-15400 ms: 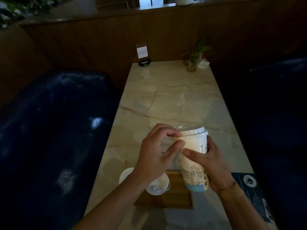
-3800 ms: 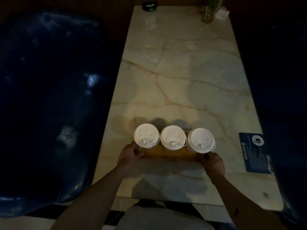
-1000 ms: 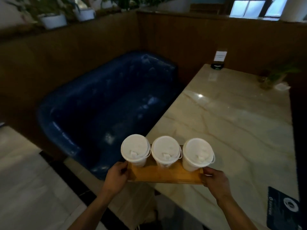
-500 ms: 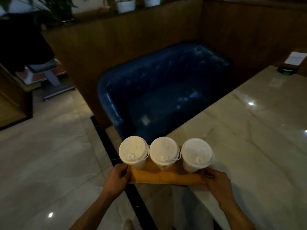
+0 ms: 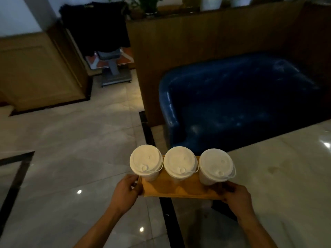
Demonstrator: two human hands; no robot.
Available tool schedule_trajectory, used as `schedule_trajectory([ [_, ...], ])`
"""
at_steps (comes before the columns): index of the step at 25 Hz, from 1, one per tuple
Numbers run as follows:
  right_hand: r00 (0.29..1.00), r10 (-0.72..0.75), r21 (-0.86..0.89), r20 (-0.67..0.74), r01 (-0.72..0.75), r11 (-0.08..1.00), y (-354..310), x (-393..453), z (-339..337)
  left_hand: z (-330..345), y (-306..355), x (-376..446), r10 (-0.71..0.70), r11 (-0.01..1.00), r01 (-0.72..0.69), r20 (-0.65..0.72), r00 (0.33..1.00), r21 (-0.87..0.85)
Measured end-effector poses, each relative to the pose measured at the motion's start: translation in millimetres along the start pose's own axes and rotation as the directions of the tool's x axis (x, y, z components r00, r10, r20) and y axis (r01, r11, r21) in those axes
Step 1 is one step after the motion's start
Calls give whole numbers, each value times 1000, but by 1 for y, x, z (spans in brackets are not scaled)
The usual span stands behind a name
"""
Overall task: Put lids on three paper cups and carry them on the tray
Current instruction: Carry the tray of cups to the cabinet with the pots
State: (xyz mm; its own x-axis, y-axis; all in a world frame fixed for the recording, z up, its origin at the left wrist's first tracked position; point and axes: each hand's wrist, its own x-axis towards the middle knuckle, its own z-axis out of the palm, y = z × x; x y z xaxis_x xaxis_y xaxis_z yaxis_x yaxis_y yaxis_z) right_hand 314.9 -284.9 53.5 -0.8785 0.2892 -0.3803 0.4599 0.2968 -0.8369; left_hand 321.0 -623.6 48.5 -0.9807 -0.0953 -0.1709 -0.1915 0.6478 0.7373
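Gripping the wooden tray [image 5: 180, 191] at both short ends, the person holds it level in the air, at about 6 o'clock in the view. The left hand [image 5: 126, 191] curls around the tray's 9 o'clock end, thumb on top and fingers tucked under the edge — pinched onto the wood. The right hand [image 5: 236, 195] clasps the 3 o'clock end the same way, thumb lying over the top surface just beside the nearest cup.

Three white paper cups stand upright on the tray in a straight row, each capped with a white lid: the left cup [image 5: 146, 161], the middle cup [image 5: 180, 162] and the right cup [image 5: 216, 165]. Neighbouring lids sit just beside one another, nearly touching. Each lid shows a small sip plug on the side nearest the person.

Below the tray's left half lies a glossy pale floor [image 5: 71, 158] crossed by a dark strip. The tray's right end hangs over the corner of a marble table [image 5: 286, 176] — which fills the 4 o'clock area. At 1 o'clock sits a dark blue sofa [image 5: 241, 101], backed by a wooden partition [image 5: 197, 36] with potted plants along its top. A chair base shows dimly at 11 o'clock.
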Motion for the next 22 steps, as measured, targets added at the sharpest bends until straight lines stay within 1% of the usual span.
schedule_trajectory([
  [3,995,-42,8,95,41,999,-22,-14,45,-39,-36,-17,-51,999,51,-61,997,-5],
  [6,974,-85,4,212,86,996,-44,-28,91,-73,-72,-35,-100,995,98,-126,987,-27],
  [7,969,-90,-9,232,94,996,-50,-33,105,-83,-84,-41,-117,993,114,-148,982,-33],
  [11,943,-51,-78,329,81,994,-73,-50,170,-127,-134,-70,-186,982,173,-239,953,-74],
  [14,916,-109,-153,387,180,972,-82,-60,218,-156,-169,-96,-239,971,228,-281,930,-73],
  [17,883,-147,-183,445,250,951,-93,-77,261,-178,-199,-123,-298,954,288,-331,895,-81],
  [20,852,-137,-198,505,269,942,-102,-91,302,-195,-226,-148,-355,933,350,-391,849,-86],
  [22,828,-155,-173,539,289,942,-110,-101,328,-206,-239,-166,-391,916,390,-430,813,-95],
])
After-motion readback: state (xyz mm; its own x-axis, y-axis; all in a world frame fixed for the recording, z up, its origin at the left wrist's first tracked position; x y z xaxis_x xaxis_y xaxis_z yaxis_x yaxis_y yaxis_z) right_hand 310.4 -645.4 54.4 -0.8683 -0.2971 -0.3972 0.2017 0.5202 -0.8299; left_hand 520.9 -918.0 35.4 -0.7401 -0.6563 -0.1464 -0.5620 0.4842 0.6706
